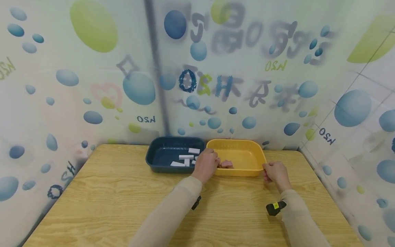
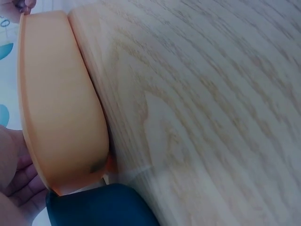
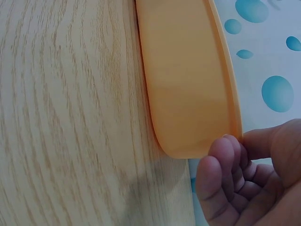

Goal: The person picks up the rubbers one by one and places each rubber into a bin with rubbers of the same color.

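A yellow plastic bin [image 1: 239, 171] stands on the table with pink pieces [image 1: 227, 164] at its front left. My left hand [image 1: 206, 165] is at the bin's left end, its fingers [image 2: 29, 188] curled by the rim where the two bins meet; the fingertips are partly hidden. On the right front corner, my right hand [image 1: 276, 173] pinches the yellow rim between thumb and fingers [image 3: 225, 153]. Beside the yellow bin, at its left, sits a dark blue bin [image 1: 172, 169] holding several white pieces [image 1: 186, 157].
Both bins stand near the back edge of a wood-grain table [image 1: 123, 206]. Behind it and along the sides hangs a pale curtain [image 1: 197, 103] printed with blue and green drops. A black strap mount [image 1: 275, 208] is on my right wrist.
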Available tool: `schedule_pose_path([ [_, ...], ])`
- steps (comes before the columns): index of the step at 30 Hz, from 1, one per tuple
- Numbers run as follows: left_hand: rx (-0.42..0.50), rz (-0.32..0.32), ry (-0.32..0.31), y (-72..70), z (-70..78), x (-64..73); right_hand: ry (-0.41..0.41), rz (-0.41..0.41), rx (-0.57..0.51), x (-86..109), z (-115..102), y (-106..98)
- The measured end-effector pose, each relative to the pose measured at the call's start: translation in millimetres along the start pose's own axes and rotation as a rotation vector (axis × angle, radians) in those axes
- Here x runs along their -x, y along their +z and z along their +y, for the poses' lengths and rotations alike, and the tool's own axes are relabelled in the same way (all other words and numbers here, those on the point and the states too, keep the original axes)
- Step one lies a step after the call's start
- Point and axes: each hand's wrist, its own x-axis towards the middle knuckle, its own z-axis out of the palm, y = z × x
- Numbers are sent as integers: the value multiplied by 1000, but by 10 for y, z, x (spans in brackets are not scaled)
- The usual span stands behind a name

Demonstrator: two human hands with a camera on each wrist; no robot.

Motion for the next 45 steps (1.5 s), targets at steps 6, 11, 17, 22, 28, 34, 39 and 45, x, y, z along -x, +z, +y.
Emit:
schedule_pose_path([
  [6, 40, 23, 7, -46, -20, 35, 17, 1, -2, 10, -2, -2],
  [11, 58, 62, 32, -101, -50, 88, 34, -2, 2, 3, -4, 3],
  [17, 64, 58, 27, -214, -90, 161, 16, -5, 26, 11, 12, 8],
  [22, 33, 42, 13, -332, -175, 247, -17, -14, 41, 21, 22, 0],
  [28, 12, 42, -21, -488, -299, 342, -10, -14, 36, 21, 17, -16],
  [34, 42, 70, -49, -614, -473, 458, -8, -20, 50, 9, 9, -12],
  [39, 33, 77, -79, -722, -638, 548, -42, -21, 102, 12, 6, -39],
  [45, 23, 150, -61, -918, -888, 684, -100, 15, 359, 88, -26, -83],
])
